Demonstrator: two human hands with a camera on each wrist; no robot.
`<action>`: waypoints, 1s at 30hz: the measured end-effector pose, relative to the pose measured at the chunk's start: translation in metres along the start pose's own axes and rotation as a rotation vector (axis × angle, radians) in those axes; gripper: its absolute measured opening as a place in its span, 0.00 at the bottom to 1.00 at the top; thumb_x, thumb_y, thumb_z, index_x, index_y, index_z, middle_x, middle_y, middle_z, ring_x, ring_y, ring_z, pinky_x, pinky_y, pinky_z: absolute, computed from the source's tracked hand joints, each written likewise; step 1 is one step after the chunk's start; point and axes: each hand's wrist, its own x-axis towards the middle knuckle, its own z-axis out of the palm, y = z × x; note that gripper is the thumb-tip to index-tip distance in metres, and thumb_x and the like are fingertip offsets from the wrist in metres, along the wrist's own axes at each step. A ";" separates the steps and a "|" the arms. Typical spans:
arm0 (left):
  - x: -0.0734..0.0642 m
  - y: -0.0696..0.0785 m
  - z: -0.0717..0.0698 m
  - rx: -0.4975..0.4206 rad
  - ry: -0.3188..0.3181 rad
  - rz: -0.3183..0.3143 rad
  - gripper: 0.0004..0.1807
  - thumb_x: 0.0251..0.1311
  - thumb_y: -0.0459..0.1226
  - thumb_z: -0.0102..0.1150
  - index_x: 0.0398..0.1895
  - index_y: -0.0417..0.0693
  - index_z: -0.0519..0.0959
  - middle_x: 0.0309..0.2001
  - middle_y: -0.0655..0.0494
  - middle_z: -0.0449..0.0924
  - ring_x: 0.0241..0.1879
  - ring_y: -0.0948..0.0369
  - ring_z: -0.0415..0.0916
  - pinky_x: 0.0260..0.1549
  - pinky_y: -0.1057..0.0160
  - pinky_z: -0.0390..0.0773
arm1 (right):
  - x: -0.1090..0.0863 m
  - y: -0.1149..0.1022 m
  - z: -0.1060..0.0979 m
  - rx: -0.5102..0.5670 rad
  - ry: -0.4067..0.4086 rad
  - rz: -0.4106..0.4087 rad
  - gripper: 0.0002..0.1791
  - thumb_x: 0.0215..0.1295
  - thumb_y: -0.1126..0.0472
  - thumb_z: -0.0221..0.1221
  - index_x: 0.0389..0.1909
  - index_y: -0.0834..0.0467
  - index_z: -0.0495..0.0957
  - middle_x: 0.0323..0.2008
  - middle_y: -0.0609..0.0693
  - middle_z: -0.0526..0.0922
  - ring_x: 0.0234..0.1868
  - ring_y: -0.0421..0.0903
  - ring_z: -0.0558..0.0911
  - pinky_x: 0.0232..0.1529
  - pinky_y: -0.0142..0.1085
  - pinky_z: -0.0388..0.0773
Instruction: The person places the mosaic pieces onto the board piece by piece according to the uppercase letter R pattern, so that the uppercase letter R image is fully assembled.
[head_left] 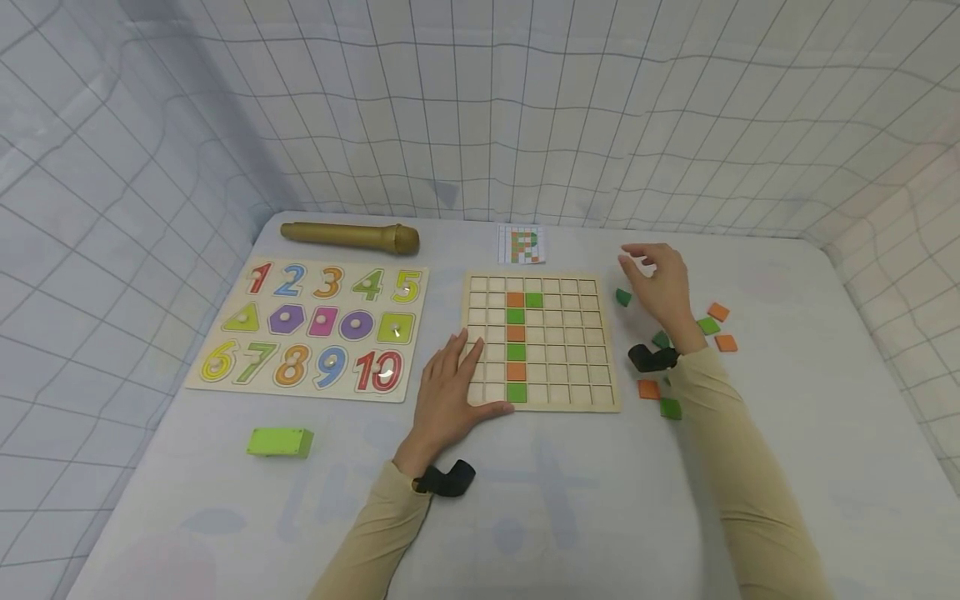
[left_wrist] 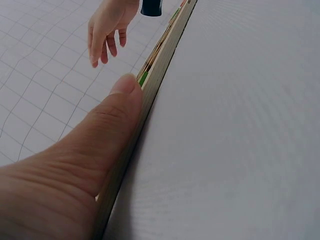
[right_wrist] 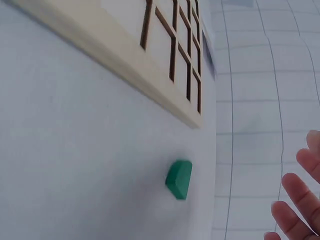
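Observation:
A wooden grid board (head_left: 558, 336) lies flat. Orange and green square tiles (head_left: 516, 352) fill cells of one column, with one green tile (head_left: 533, 300) beside the top orange one. Across the board's lower left part rests my left hand (head_left: 447, 387), fingers spread, thumb (left_wrist: 117, 112) along the near edge. My right hand (head_left: 660, 283) is raised right of the board, fingers loosely bent and holding nothing. Nearest to it is a dark green piece (right_wrist: 179, 179) with a slanted side, lying on the table off the board's corner. A small pattern card (head_left: 522, 245) lies behind the board.
Several loose tiles (head_left: 718, 311) in orange and green lie around my right forearm, which partly hides some. To the left sits a number-and-shape knob puzzle (head_left: 307, 329). A gold toy microphone (head_left: 351, 237) lies behind it, and a green block (head_left: 280, 442) in front.

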 end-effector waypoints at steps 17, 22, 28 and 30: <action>0.001 -0.001 -0.001 0.018 -0.024 -0.012 0.57 0.43 0.64 0.66 0.73 0.46 0.57 0.73 0.46 0.46 0.72 0.51 0.40 0.65 0.50 0.45 | -0.018 0.050 -0.053 -0.104 0.296 0.257 0.18 0.66 0.57 0.57 0.50 0.65 0.80 0.46 0.61 0.80 0.46 0.58 0.72 0.51 0.46 0.62; 0.000 0.000 -0.001 0.009 -0.016 -0.009 0.57 0.43 0.63 0.67 0.73 0.45 0.57 0.73 0.45 0.46 0.71 0.50 0.41 0.65 0.49 0.45 | -0.025 0.056 -0.065 -0.165 0.274 0.351 0.21 0.66 0.53 0.56 0.52 0.65 0.79 0.49 0.62 0.79 0.48 0.59 0.73 0.53 0.52 0.60; 0.001 0.001 -0.001 0.007 -0.018 -0.006 0.57 0.43 0.63 0.67 0.73 0.45 0.56 0.73 0.45 0.46 0.71 0.51 0.41 0.65 0.49 0.45 | -0.034 0.064 -0.078 -0.211 0.185 0.469 0.26 0.68 0.50 0.52 0.57 0.65 0.75 0.52 0.64 0.77 0.51 0.62 0.71 0.55 0.56 0.57; 0.001 0.001 0.000 0.011 -0.014 -0.003 0.57 0.43 0.64 0.67 0.73 0.45 0.56 0.73 0.45 0.46 0.71 0.51 0.41 0.65 0.49 0.45 | -0.036 0.064 -0.082 -0.224 0.148 0.500 0.27 0.69 0.48 0.51 0.58 0.65 0.74 0.53 0.64 0.76 0.53 0.63 0.70 0.55 0.57 0.57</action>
